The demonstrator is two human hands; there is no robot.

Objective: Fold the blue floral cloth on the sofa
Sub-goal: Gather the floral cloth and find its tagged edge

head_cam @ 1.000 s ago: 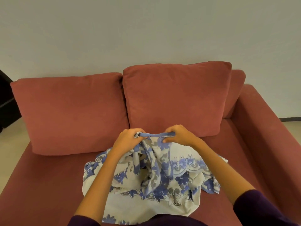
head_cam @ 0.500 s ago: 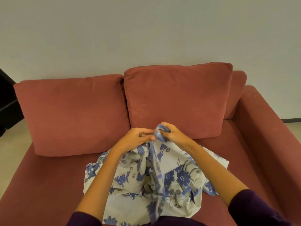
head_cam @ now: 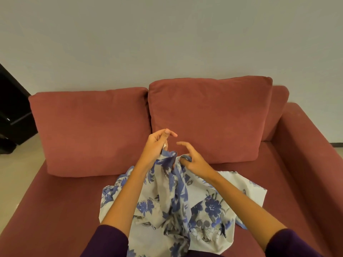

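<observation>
Cloth [head_cam: 213, 206] bunched, lower edge cropped by frame.

Open sofa seat [head_cam: 61, 210] stretches left of the crumpled cloth [head_cam: 209, 206]. On the right only a narrower strip runs to the armrest [head_cam: 311, 149], which walls that side. Two back cushions [head_cam: 89, 130] block the far edge. The right one stands just behind the left hand [head_cam: 156, 145] and right hand [head_cam: 194, 161], whose raised fingertips have a small gap between them.
</observation>
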